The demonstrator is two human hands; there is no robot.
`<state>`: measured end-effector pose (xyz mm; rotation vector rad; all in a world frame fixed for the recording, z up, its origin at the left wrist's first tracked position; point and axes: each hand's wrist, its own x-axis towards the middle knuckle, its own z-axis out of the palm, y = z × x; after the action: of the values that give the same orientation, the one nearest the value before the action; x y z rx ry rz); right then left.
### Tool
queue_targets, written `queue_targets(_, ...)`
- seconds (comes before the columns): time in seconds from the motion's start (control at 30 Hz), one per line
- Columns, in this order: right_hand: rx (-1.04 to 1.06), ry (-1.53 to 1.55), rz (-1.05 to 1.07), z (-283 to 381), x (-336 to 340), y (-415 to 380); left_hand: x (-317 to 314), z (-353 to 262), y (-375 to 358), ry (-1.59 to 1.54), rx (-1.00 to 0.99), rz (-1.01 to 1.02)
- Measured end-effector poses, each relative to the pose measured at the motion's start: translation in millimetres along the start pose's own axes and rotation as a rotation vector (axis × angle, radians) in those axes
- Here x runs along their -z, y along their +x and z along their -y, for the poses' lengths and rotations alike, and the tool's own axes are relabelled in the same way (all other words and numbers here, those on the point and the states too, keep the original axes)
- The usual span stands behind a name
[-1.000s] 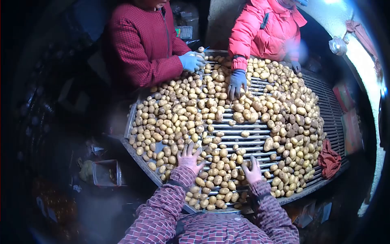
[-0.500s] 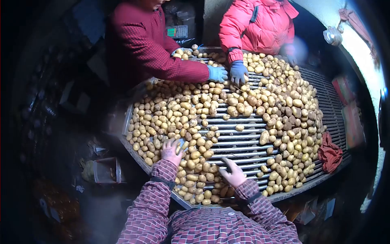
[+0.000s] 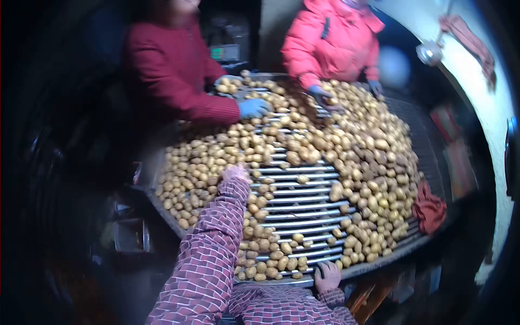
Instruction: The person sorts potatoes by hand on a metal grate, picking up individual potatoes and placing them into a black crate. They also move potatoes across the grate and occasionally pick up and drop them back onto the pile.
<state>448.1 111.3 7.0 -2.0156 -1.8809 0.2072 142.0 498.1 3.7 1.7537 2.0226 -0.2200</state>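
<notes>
My left hand reaches far forward among the pale potatoes on the left part of the slatted table. Its fingers point away from me, blurred and partly hidden by the hand itself. Down at the near rim, my right hand rests with its fingers lying over the edge and no potato in them. A few potatoes lie just left of it on the bars. Between my two hands, the metal bars show bare, with a single small potato farther up.
Across the table, a person in a dark red sleeve has a blue-gloved hand on potatoes. Another in a pink jacket works beside them with a gloved hand. A big heap covers the right side, by a red cloth.
My left hand has moved forward, away from me. My right hand has drawn back from the bars to the near rim. The co-workers' gloved hands have shifted, and the whole view has moved slightly.
</notes>
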Motion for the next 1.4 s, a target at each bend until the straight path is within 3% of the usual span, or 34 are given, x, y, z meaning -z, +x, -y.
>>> queue_targets(0.03,0.023,0.005,-0.021,-3,-4,-1,-10,13,-4,-0.015,-0.018,-0.022)
queue_targets(0.07,0.004,-0.016,-0.041,1,-5,-2,-38,29,-6,-0.144,-0.007,-0.253)
queue_targets(0.17,0.007,0.016,0.005,-2,-7,-3,-77,108,-28,-1.385,-0.127,-0.544)
queue_targets(0.23,-0.018,0.008,0.057,-3,-7,-4,-69,179,-68,-1.622,0.08,-0.841)
queue_targets(0.27,-0.009,0.012,0.078,-5,-6,-4,-72,227,-80,-1.367,0.065,-1.087)
queue_targets(0.3,0.014,-0.002,0.068,-3,-5,-3,-49,260,-112,-1.322,0.084,-1.159)
queue_targets(0.37,0.069,-0.052,0.078,-2,-3,0,-28,336,-148,-1.541,0.398,-1.117)
queue_targets(0.43,0.09,-0.039,0.122,-9,-6,1,-15,379,-180,-0.987,0.659,-0.989)
queue_targets(0.53,0.028,-0.156,0.146,-2,-4,4,-44,418,-181,-0.748,0.55,-0.933)
queue_targets(0.6,-0.059,-0.153,0.179,6,-2,9,-57,362,-179,-1.012,0.286,-0.756)
queue_targets(0.63,-0.097,-0.156,0.224,9,-2,12,-69,340,-178,-0.801,0.218,-0.694)
queue_targets(0.7,-0.135,-0.125,0.329,26,7,27,-65,242,-198,-0.689,-0.098,-0.663)
queue_targets(0.73,-0.15,-0.141,0.45,37,10,37,-90,209,-192,-0.869,-0.208,-0.632)
queue_targets(0.77,-0.158,-0.157,0.565,49,12,47,-84,163,-208,-1.161,-0.343,-0.436)
queue_targets(0.83,-0.192,-0.007,0.674,75,13,58,-68,119,-214,-0.171,-0.507,-0.251)
queue_targets(0.87,-0.153,0.038,0.671,84,7,62,-71,100,-213,-0.034,-0.543,-0.178)
queue_targets(0.93,-0.088,0.088,0.652,105,-11,76,-74,76,-204,0.197,-0.53,-0.056)
queue_targets(1.07,0.053,0.219,0.557,133,-53,115,-67,116,-139,0.136,-0.382,-0.224)
queue_targets(1.17,0.101,0.457,0.411,140,-41,126,-44,157,-128,0.103,-0.354,-0.314)
queue_targets(1.23,0.113,0.463,0.334,116,-20,120,-47,179,-135,-0.024,-0.348,-0.359)
queue_targets(1.33,-0.044,0.398,0.209,53,1,80,-67,185,-159,-0.117,-0.266,-0.39)
queue_targets(1.4,-0.133,0.355,0.149,19,9,48,-78,167,-175,-0.115,-0.374,-0.465)
